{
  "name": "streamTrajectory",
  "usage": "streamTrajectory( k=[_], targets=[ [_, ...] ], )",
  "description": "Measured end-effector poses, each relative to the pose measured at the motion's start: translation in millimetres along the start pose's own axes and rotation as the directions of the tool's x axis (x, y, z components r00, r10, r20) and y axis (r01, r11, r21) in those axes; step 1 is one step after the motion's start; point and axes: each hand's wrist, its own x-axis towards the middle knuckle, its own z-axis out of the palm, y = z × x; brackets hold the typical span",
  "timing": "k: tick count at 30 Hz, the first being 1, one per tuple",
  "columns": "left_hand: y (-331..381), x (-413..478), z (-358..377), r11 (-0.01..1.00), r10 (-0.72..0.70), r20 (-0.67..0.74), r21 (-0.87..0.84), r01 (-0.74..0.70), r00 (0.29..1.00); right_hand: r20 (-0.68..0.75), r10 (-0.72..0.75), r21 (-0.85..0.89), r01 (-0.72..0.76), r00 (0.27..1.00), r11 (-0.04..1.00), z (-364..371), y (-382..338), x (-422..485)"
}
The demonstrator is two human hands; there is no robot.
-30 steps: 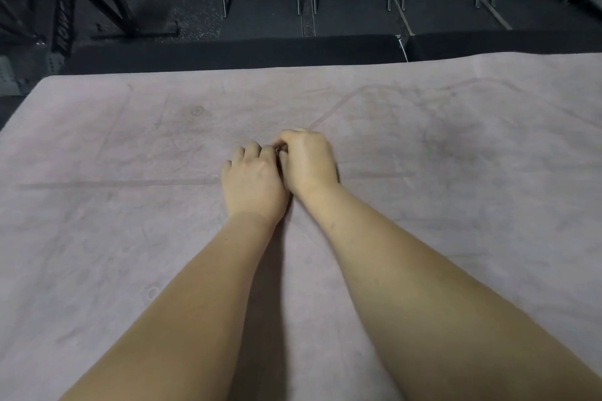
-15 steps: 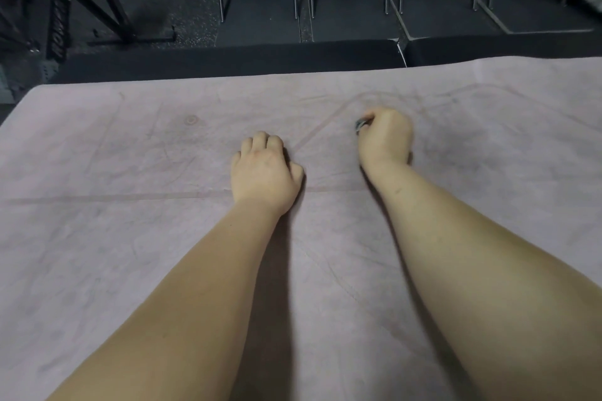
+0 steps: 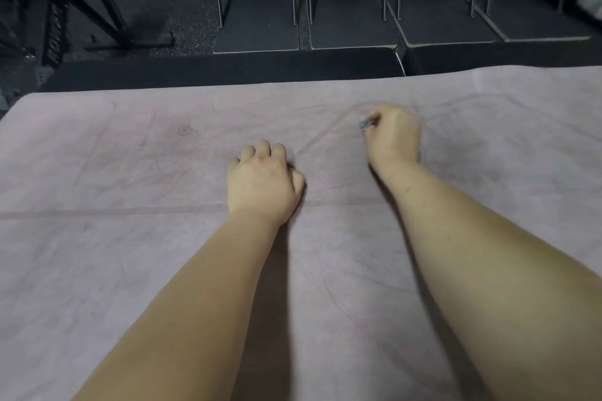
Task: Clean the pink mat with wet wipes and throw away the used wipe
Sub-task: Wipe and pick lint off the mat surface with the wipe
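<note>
Now our right hand [image 3: 392, 137] clenches the wadded wipe [image 3: 365, 123] against the pink mat [image 3: 130, 172], likely to scrub its far part. Our left hand [image 3: 264, 179], fingers [image 3: 260, 149] curled empty, braces us.

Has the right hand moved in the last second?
Yes. The right hand went rightward and farther away, up the diagonal line on the pink mat, leaving the left hand.

Head camera looks forward and down (close) over the mat [image 3: 130, 254].
</note>
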Motion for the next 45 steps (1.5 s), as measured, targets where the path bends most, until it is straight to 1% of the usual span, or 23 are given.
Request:
streamTrajectory(
  k=[2, 4, 6, 8, 10, 11, 14, 17, 19, 21, 23, 24, 25, 27, 28, 30, 32, 35, 37, 39, 42, 43, 45],
  targets=[
    [2.1, 4.3, -0.9, 1.000, -0.003, -0.003, 0.010, 0.003, 1.000, -0.059, 0.135, 0.005, -0.135, 0.989, 0.991, -9.6, 17.7, 10.3],
    [2.5, 12.0, -3.0, 1.000, -0.009, 0.003, 0.026, 0.009, 1.000, -0.080, 0.187, 0.052, -0.184, 0.979, 0.982, -7.0, 10.7, 10.3],
    [3.0, 20.6, -3.5, 0.999, -0.020, 0.013, 0.034, 0.019, 1.000, -0.041, 0.130, 0.068, -0.127, 0.991, 0.990, 3.4, -16.8, -0.7],
    [2.6, 27.4, -2.4, 0.999, -0.031, 0.010, 0.032, 0.031, 0.999, 0.047, 0.005, 0.114, -0.010, 0.999, 0.993, 18.8, -51.1, -18.2],
    [0.9, 31.2, -0.6, 0.999, -0.035, -0.010, 0.035, 0.035, 0.999, 0.128, -0.117, 0.151, 0.097, 0.985, 0.984, 34.5, -81.7, -36.7],
    [0.1, 32.6, 0.7, 0.999, -0.029, -0.008, 0.045, 0.029, 1.000, 0.151, -0.153, 0.161, 0.128, 0.977, 0.979, 41.1, -91.6, -42.6],
    [-2.0, 35.6, 3.3, 0.998, -0.034, 0.003, 0.056, 0.034, 0.999, 0.171, -0.207, 0.180, 0.176, 0.963, 0.968, 49.5, -93.4, -42.3],
    [-1.1, 38.1, 1.1, 0.998, -0.046, -0.040, 0.049, 0.048, 0.998, 0.131, -0.221, 0.085, 0.211, 0.967, 0.974, 42.9, -66.9, -18.9],
    [1.2, 38.2, 1.5, 0.997, -0.026, -0.052, 0.077, 0.030, 0.998, 0.070, -0.132, 0.011, 0.132, 0.989, 0.991, 32.4, -39.2, 4.2],
    [3.1, 40.0, 2.5, 0.995, -0.015, -0.050, 0.100, 0.020, 0.999, -0.031, 0.005, -0.050, -0.007, 0.999, 0.999, 19.6, -6.0, 27.5],
    [3.7, 43.1, 3.7, 0.994, -0.010, -0.041, 0.112, 0.015, 0.999, -0.123, 0.148, -0.025, -0.152, 0.981, 0.988, 8.8, 18.8, 42.1],
    [3.5, 45.1, 4.2, 0.993, -0.005, -0.035, 0.115, 0.009, 0.999, -0.151, 0.191, 0.004, -0.193, 0.970, 0.981, 7.8, 22.6, 44.6],
    [2.9, 47.5, 3.9, 0.994, 0.001, -0.029, 0.113, 0.003, 1.000, -0.156, 0.202, 0.025, -0.201, 0.967, 0.979, 10.3, 19.1, 44.6],
    [1.2, 53.2, 1.4, 0.995, 0.004, -0.024, 0.102, -0.001, 1.000, -0.113, 0.156, 0.060, -0.149, 0.981, 0.987, 22.9, -5.5, 35.5],
    [0.2, 56.7, 0.9, 0.995, 0.000, -0.023, 0.101, 0.002, 1.000, -0.080, 0.105, 0.083, -0.099, 0.991, 0.992, 31.6, -22.8, 27.4],
    [-1.2, 62.3, 1.8, 0.995, -0.011, -0.019, 0.095, 0.012, 1.000, 0.011, -0.029, 0.150, 0.028, 1.000, 0.988, 51.2, -57.2, 11.0],
    [-4.1, 63.5, 6.6, 0.995, -0.001, -0.028, 0.101, 0.004, 1.000, 0.113, -0.166, 0.200, 0.142, 0.980, 0.969, 66.7, -82.3, -1.2],
    [-8.7, 59.7, 12.7, 0.989, 0.047, -0.075, 0.147, -0.035, 0.996, 0.168, -0.310, 0.187, 0.278, 0.936, 0.942, 74.7, -83.8, 3.7],
    [-9.9, 60.5, 13.8, 0.990, 0.064, -0.093, 0.128, -0.052, 0.994, 0.159, -0.329, 0.113, 0.313, 0.931, 0.943, 69.4, -67.9, 18.9],
    [-8.2, 63.7, 12.1, 0.993, 0.060, -0.080, 0.102, -0.052, 0.995, 0.110, -0.257, 0.008, 0.258, 0.960, 0.966, 58.6, -45.7, 38.8],
    [-2.3, 66.8, 10.7, 0.993, 0.046, -0.050, 0.114, -0.040, 0.998, -0.019, -0.046, -0.150, 0.043, 0.999, 0.988, 33.5, -1.3, 68.6],
    [-0.4, 68.1, 9.9, 0.991, 0.048, -0.051, 0.124, -0.041, 0.998, -0.060, 0.020, -0.157, -0.029, 0.998, 0.987, 26.1, 12.4, 76.0],
    [1.1, 72.5, 8.6, 0.990, 0.044, -0.045, 0.134, -0.037, 0.998, -0.107, 0.104, -0.123, -0.117, 0.989, 0.985, 20.5, 24.7, 83.1]
  ],
)
